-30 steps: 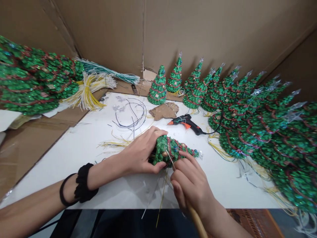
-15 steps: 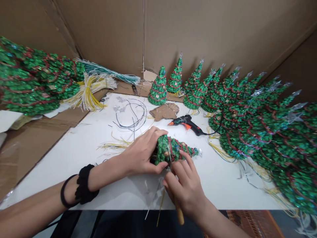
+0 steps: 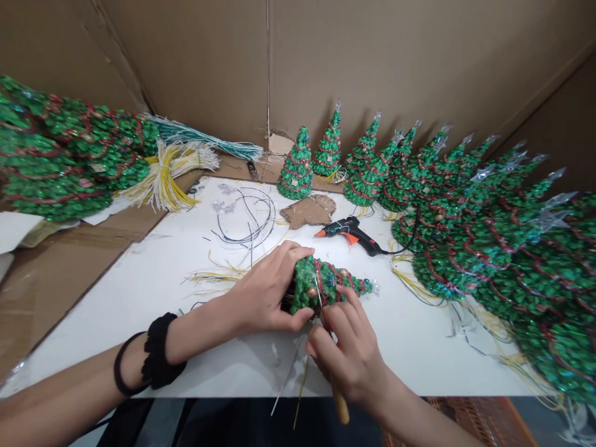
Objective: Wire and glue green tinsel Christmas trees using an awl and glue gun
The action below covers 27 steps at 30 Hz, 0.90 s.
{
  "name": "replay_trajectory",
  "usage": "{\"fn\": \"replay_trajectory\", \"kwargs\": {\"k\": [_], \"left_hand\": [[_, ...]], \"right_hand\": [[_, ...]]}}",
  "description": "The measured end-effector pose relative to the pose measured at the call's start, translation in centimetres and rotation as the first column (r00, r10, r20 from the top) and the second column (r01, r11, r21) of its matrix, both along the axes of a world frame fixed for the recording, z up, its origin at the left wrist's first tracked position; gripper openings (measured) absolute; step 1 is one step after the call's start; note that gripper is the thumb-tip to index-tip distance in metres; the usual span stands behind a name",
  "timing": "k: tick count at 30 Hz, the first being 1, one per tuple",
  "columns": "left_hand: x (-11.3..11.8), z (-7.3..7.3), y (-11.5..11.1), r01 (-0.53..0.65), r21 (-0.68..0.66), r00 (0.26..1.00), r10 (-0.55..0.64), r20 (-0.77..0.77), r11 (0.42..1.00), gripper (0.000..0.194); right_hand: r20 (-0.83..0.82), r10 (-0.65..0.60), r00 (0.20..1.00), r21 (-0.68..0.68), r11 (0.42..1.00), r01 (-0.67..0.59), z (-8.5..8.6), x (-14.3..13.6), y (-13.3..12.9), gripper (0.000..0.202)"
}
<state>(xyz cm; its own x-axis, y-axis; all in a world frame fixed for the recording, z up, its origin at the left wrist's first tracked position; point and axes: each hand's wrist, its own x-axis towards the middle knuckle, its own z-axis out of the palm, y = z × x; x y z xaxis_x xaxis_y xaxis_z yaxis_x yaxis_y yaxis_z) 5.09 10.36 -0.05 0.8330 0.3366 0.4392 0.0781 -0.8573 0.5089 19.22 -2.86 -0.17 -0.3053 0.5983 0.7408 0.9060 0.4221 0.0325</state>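
Note:
A small green model Christmas tree (image 3: pixel 305 282) lies on its side, its clear star tip pointing right. My left hand (image 3: pixel 274 285) is wrapped round its base, thumb in front and fingers behind. In my right hand (image 3: pixel 347 338) is an awl-like tool (image 3: pixel 341 406) with a wooden handle, gripped in curled fingers. Its thin metal shaft lies against the tree's near side, but I cannot tell whether the point goes in. My right index finger touches the tree. White and yellow wires hang below the tree past the table's front edge.
A black and orange glue gun (image 3: pixel 351 233) lies behind the tree, beside a cardboard star (image 3: pixel 308 211). Finished trees (image 3: pixel 465 230) crowd the right side; larger ones (image 3: pixel 51 155) stand left. Yellow-white wire bundles (image 3: pixel 165 171) and loose dark wires (image 3: pixel 246 214) lie on the left.
The metal shaft has shifted slightly against the tree's side. My left hand keeps its hold, and both hands stay almost in place.

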Motion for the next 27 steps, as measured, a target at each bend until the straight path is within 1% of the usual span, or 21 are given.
{"fn": "replay_trajectory", "kwargs": {"k": [4,8,13,15,17,19,21,22,23,24,25,27], "left_hand": [[0.0,-0.1,0.0,-0.001,0.004,1.000,0.001,0.011,1.000,0.066],[0.0,0.1,0.1,-0.014,0.020,1.000,0.014,0.017,1.000,0.065],[0.0,0.2,0.1,-0.048,0.040,0.998,0.046,0.030,0.998,0.065],[-0.1,0.1,-0.1,-0.056,0.069,0.998,0.053,0.042,0.996,0.067],[-0.1,-0.1,-0.6,-0.052,0.102,0.998,0.047,0.052,0.993,0.071],[-0.1,-0.2,-1.1,-0.059,0.113,0.997,0.054,0.049,0.992,0.073],[0.0,-0.2,-1.5,-0.079,0.097,0.997,0.077,0.032,0.992,0.073],[0.1,-0.1,-1.6,-0.088,0.091,0.996,0.087,0.021,0.992,0.073],[0.2,0.1,-1.6,-0.093,0.092,0.996,0.093,0.009,0.991,0.074],[0.2,0.3,-1.5,-0.097,0.100,0.995,0.097,0.000,0.990,0.074],[0.3,0.6,-1.4,-0.102,0.115,0.995,0.103,-0.003,0.988,0.076],[0.3,1.0,-1.2,-0.107,0.162,0.994,0.104,0.025,0.981,0.081]], "right_hand": [[0.018,0.027,0.999,-0.010,1.000,-0.026,0.2,0.4,0.1,0.035],[0.053,0.030,0.998,0.015,0.999,-0.030,0.5,0.9,0.3,0.033],[0.072,0.058,0.996,0.021,0.998,-0.060,1.0,0.9,1.0,0.037],[0.008,0.014,1.000,0.062,0.998,-0.014,1.5,1.7,1.6,0.034],[-0.105,-0.084,0.991,0.124,0.988,0.096,2.3,3.3,2.0,0.030],[-0.189,-0.158,0.969,0.203,0.959,0.196,3.3,5.4,1.9,0.028],[-0.253,-0.204,0.946,0.261,0.927,0.270,3.9,7.0,1.3,0.027],[-0.305,-0.183,0.935,0.237,0.936,0.261,4.1,7.4,0.7,0.027],[-0.339,-0.138,0.931,0.141,0.970,0.195,4.1,7.5,0.2,0.027],[-0.359,-0.079,0.930,0.108,0.986,0.125,4.0,7.2,-0.4,0.024],[-0.377,-0.003,0.926,0.102,0.994,0.044,3.8,6.6,-1.0,0.021],[-0.476,0.108,0.873,0.024,0.994,-0.110,3.2,4.9,-2.0,0.015]]}}
